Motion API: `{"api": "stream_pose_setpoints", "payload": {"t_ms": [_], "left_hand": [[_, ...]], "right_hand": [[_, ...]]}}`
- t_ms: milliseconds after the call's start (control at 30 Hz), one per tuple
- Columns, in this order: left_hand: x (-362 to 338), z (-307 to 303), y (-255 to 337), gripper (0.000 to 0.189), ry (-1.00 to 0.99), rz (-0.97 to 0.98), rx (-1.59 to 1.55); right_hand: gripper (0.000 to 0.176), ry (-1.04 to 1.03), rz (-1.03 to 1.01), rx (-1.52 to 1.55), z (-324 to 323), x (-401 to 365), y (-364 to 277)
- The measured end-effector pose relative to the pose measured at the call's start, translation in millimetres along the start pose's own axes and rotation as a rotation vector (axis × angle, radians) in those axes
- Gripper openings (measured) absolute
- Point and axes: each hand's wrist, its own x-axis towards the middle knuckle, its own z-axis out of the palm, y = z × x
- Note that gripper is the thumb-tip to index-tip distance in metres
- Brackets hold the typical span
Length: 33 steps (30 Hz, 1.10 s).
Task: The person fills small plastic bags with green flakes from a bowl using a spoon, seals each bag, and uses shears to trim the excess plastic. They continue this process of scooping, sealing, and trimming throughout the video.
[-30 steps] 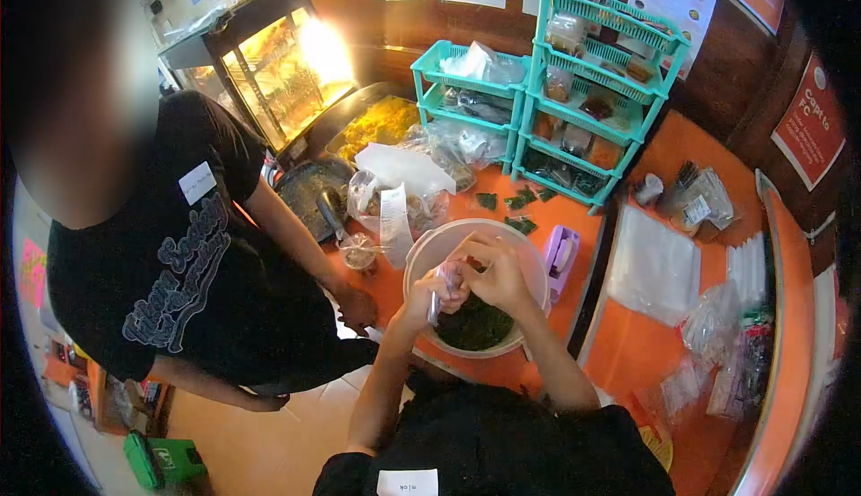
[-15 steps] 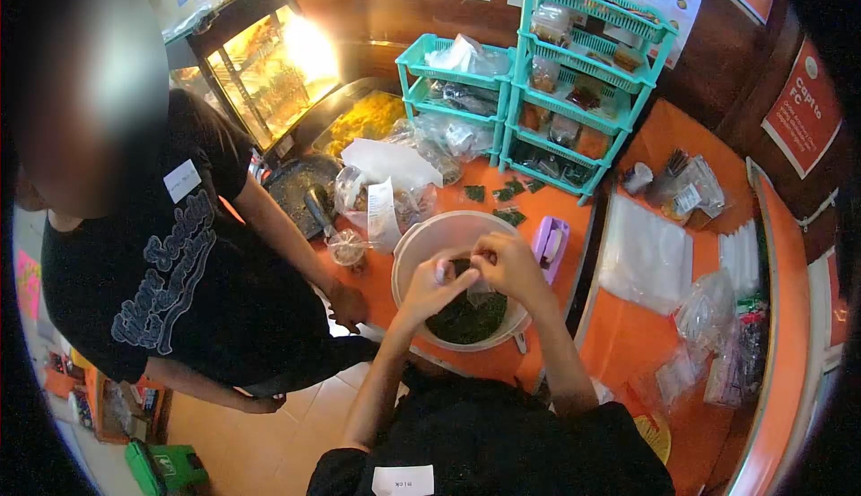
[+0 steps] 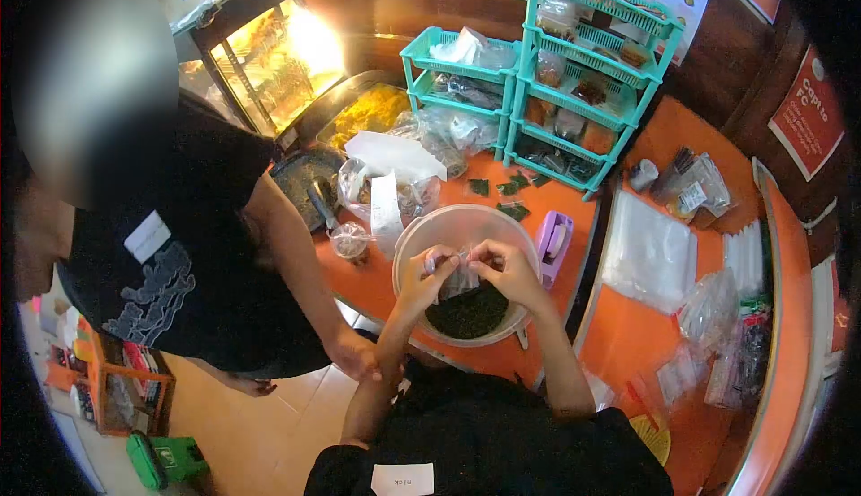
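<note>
Over the white bowl, a small clear bag is held by left hand and right hand, both grips clamped on it.

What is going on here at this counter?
The person wearing the camera holds a small clear bag over a big bowl of dark greens. The left hand and right hand each pinch the bag's top edge with the fingers. Whether anything is in it is hard to tell. A second person in a black shirt stands on the left, one hand down by the edge of the orange counter. A purple tape dispenser sits right of the bowl.
</note>
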Motion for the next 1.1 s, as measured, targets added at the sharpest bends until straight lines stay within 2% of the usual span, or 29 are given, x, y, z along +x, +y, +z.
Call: {"api": "stream_pose_setpoints", "payload": {"t_ms": [33,167,333,367,500,633,733,767,867,900,1000,1033,1100], "left_hand": [[-2.4,-3.5,2.0,0.011,-0.01,-0.033,-0.001],[-14.7,-15.8,-14.8,0.011,-0.064,0.057,0.041],[-26.4,-30.8,9.6,0.016,0.056,-0.019,-0.03],[-21.7,-36.8,-13.6,0.02,0.076,0.089,-0.067],[-44.4,-62.5,31.9,0.013,0.034,-0.007,-0.053],[-72.3,-79.5,86.6,0.018,0.016,-0.214,0.192],[-77.0,-73.6,92.5,0.021,0.047,-0.062,0.153],[-77.8,-75.8,92.5,0.023,0.074,-0.092,0.144],[-82.9,-99.4,97.3,0.026,0.045,-0.177,0.365],[-85.8,-114.7,79.6,0.029,-0.003,-0.215,0.38],[-109.3,-137.9,79.9,0.03,-0.052,-0.081,0.639],[-117.9,-135.1,107.1,0.027,-0.072,-0.102,0.751],[-140.8,-152.4,93.2,0.025,-0.097,-0.199,0.976]], "right_hand": [[0.006,-0.033,0.011,0.025,0.8,-1.0,3.0],[0.003,-0.143,-0.053,0.033,9.6,-0.9,4.4],[0.008,-0.079,-0.061,-0.082,23.5,9.0,0.9],[0.009,-0.05,-0.078,-0.12,25.1,10.2,5.1],[0.014,-0.043,0.007,-0.031,37.7,4.8,-5.5],[0.016,-0.136,0.005,0.077,61.1,7.5,-11.5],[0.014,-0.172,-0.088,0.077,83.6,9.7,-11.5],[0.013,-0.17,-0.127,0.056,89.3,10.3,-12.5],[0.014,-0.185,-0.118,0.111,93.8,4.6,-34.1],[0.014,-0.188,-0.121,0.12,94.6,3.5,-37.5],[0.014,-0.182,-0.112,0.125,95.8,2.3,-41.6],[0.013,-0.174,-0.1,0.113,95.3,4.0,-40.6],[0.012,-0.159,-0.076,0.098,92.6,8.1,-38.8]]}}
